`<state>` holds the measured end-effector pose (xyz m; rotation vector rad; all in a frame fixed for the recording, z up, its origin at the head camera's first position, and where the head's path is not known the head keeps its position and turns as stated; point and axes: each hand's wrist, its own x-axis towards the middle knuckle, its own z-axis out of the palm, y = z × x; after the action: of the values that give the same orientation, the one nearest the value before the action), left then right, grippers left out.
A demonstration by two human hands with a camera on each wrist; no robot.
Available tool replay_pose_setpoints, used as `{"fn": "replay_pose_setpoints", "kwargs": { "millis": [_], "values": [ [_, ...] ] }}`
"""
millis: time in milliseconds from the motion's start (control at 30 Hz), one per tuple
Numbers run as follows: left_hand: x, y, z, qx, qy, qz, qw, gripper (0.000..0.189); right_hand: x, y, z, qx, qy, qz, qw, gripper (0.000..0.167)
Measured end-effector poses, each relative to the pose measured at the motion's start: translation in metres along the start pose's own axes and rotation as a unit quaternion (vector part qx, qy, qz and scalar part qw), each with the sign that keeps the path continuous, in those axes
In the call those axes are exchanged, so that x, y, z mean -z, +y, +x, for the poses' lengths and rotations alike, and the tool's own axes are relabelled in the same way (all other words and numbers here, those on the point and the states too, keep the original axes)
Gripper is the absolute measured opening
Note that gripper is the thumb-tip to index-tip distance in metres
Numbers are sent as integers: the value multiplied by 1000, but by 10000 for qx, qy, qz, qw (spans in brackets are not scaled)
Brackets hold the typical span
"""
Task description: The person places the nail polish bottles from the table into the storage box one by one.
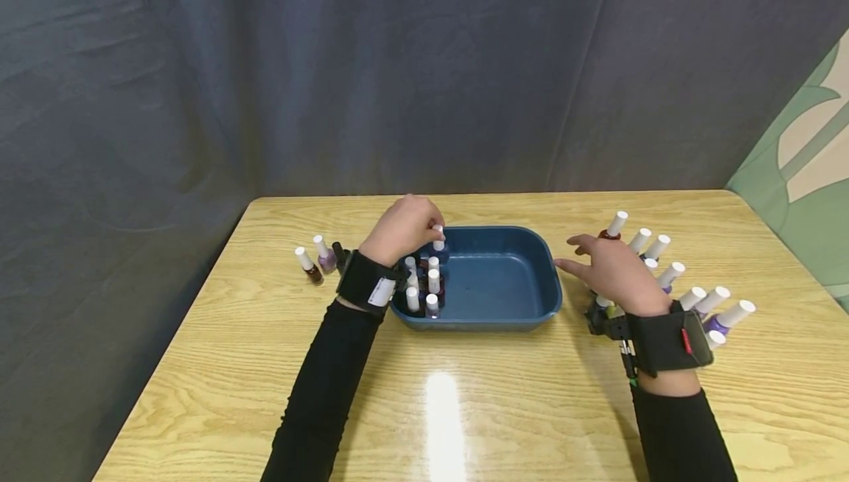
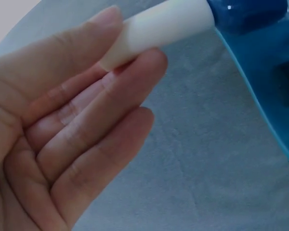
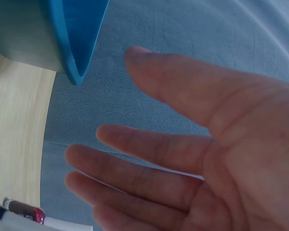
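Observation:
My left hand (image 1: 406,228) is over the back left corner of a blue plastic bin (image 1: 500,312). Thumb and fingertips pinch the white cap of a nail polish bottle (image 2: 171,24); its dark blue glass body shows beyond the cap in the left wrist view. Several white-capped nail polish bottles (image 1: 433,281) stand along the bin's left side, partly hidden by my left wrist. To the right of the bin, my right hand (image 1: 617,268) hovers with fingers spread and an empty palm. Beneath and behind it are more nail polish bottles (image 1: 713,299).
Two white-capped bottles (image 1: 309,267) and a black-capped bottle (image 1: 340,252) stand left of the bin. A dark red bottle (image 1: 617,225) is just behind my right hand. The wooden table (image 1: 517,401) ends at a grey curtain (image 1: 424,84) at the back.

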<state>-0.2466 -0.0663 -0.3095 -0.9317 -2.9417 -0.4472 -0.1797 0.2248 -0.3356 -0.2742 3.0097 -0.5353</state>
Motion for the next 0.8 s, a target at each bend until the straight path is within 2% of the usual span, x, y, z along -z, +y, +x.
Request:
{"fn": "replay_pose_setpoints", "kwargs": {
  "millis": [233, 533, 800],
  "values": [
    [-1, -2, 2, 106, -154, -41, 9998, 12, 0, -1, 0, -41, -12, 5, 10000, 55],
    [1, -6, 3, -166, -289, 85, 9994, 9, 0, -1, 0, -38, 11, 9, 10000, 55],
    [7, -4, 8, -279, -619, -67, 9977, 10, 0, 0, 0, -46, 21, 5, 10000, 55]
  ]
}}
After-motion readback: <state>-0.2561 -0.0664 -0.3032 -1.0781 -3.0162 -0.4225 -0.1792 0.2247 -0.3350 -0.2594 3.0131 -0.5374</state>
